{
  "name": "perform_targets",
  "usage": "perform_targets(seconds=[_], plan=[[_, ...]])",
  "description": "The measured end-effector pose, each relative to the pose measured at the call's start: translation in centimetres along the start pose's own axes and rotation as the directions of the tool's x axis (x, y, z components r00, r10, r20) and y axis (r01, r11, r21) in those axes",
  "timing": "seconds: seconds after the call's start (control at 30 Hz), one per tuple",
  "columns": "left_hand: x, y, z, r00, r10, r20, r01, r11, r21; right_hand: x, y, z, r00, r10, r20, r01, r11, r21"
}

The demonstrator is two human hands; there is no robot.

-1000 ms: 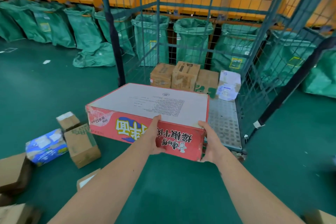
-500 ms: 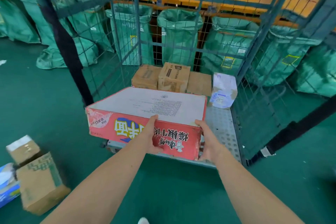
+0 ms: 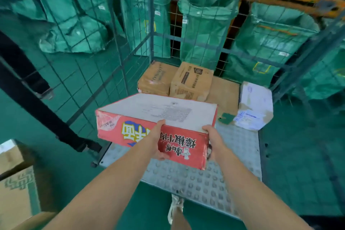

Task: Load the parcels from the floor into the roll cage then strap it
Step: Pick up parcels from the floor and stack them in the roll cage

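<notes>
A flat red carton (image 3: pixel 149 115) with a white top hangs above the studded metal floor (image 3: pixel 240 147) of the blue wire roll cage (image 3: pixel 119 30). My left hand (image 3: pixel 155 142) grips its near edge, thumb on top and fingers underneath. At the near right corner my right hand (image 3: pixel 214 142) grips it the same way. Three brown boxes (image 3: pixel 188 82) and a white parcel (image 3: pixel 254 106) sit against the cage's back wall. A black strap (image 3: pixel 35 104) hangs slantwise across the cage's left side.
Brown boxes (image 3: pixel 15 183) lie on the green floor at the lower left. Green sacks (image 3: pixel 203 24) stand in a row behind the cage under an orange rail. My foot (image 3: pixel 174 209) is just before the cage's front edge.
I have stepped closer to the cage, and the red carton has moved forward over its floor. Both hands keep the same hold. The floor parcels have slid out of view to the left.
</notes>
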State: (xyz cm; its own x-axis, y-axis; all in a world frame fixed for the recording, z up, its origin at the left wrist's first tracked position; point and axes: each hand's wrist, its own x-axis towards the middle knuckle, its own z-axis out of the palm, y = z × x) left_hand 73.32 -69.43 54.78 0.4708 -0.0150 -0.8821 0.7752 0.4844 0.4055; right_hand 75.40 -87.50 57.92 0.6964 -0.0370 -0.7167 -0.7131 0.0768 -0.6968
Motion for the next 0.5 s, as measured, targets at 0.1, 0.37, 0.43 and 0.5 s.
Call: perform_targets(seconds=[0.1,0.37,0.43,0.5], plan=[[5.4,4.0,2.1,0.999,0.014,-0.037,-0.015,1.000,-0.024,8.0,-3.0,0.6,0.999,0.034,-0.015,-0.035,0.998,-0.051],[20.6,9.8,2.9,0.990,-0.081,-0.114,0.068,0.991,-0.116,26.5,-4.8,3.3,0.991,0.133,-0.016,-0.134,0.970,-0.204],[23.5,10.4,2.4,0.985,-0.091,-0.144,0.071,0.988,-0.139,30.1,-3.9,4.2,0.989,0.147,0.001,-0.145,0.972,-0.187],[27.0,10.6,1.8,0.979,-0.108,-0.170,0.077,0.980,-0.183,34.0,-2.6,5.2,0.991,0.133,0.016,-0.128,0.976,-0.174]])
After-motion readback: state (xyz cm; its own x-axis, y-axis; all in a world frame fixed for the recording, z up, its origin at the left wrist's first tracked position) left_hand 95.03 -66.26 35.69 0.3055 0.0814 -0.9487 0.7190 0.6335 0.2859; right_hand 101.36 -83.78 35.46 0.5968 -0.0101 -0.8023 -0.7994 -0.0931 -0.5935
